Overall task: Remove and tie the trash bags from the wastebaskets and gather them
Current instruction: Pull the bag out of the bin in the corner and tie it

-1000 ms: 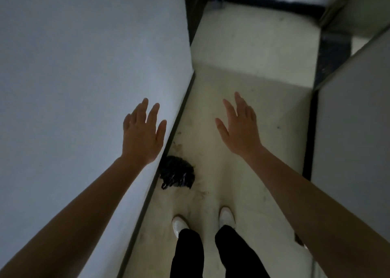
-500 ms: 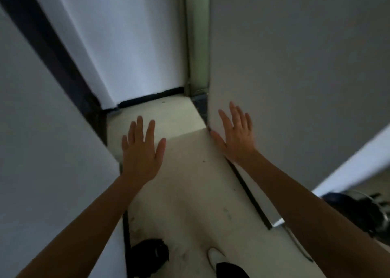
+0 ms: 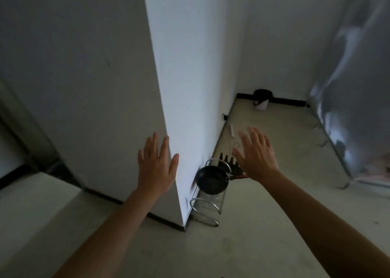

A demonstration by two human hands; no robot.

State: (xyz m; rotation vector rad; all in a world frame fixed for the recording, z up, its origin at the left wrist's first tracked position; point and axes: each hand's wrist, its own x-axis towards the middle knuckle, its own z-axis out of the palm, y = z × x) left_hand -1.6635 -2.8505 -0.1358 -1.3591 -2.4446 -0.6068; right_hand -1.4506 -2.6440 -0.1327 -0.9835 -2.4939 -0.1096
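here the left hand is raised before the wall corner, fingers straight, spread and empty. right of the corner a black frying pan sits on a wire rack, and the right hand hovers past it, fingers spread, holding nothing. farther right, the white wastebasket with its black trash bag stands against the far wall.

Both my arms out in front, bare forearms, backs of hands up. My left hand flat, fingers straight and close together, thumb out to the side. My right hand flat too, fingers spread slightly, a bit blurred. Neither holding anything.
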